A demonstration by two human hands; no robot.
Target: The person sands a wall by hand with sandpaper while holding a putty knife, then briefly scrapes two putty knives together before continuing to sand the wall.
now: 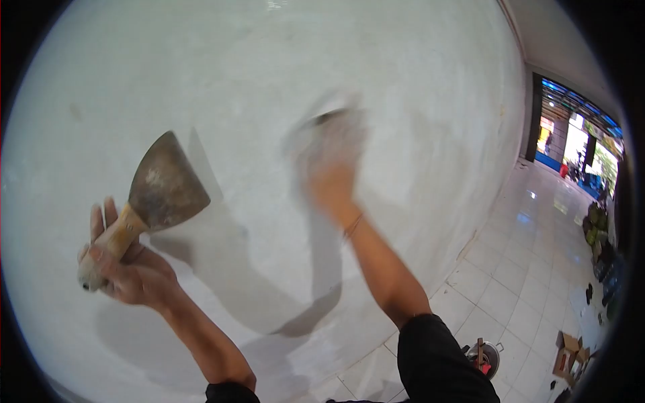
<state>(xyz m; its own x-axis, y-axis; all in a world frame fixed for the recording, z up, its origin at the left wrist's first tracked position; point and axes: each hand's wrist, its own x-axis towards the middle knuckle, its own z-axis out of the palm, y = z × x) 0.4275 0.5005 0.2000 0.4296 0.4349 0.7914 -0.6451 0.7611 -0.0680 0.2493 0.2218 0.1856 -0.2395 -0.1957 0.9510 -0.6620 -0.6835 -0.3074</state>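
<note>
A wide scraper [168,185] with a worn metal blade and a wooden handle is in my left hand [138,272], whose thumb and palm hold the handle. The blade points up, in front of the pale wall [255,87]. Farther right, my right hand [332,158] is raised at the wall and smeared by motion. A dark, blurred edge shows at its top, but I cannot make out what it is. Both arms cast shadows on the wall.
White floor tiles [504,269] run along the wall's right side. A metal pot [494,359] with things on it stands on the floor at the lower right, near an open cardboard box [566,354]. Piled items line the far right, and an open doorway [571,134] lies beyond.
</note>
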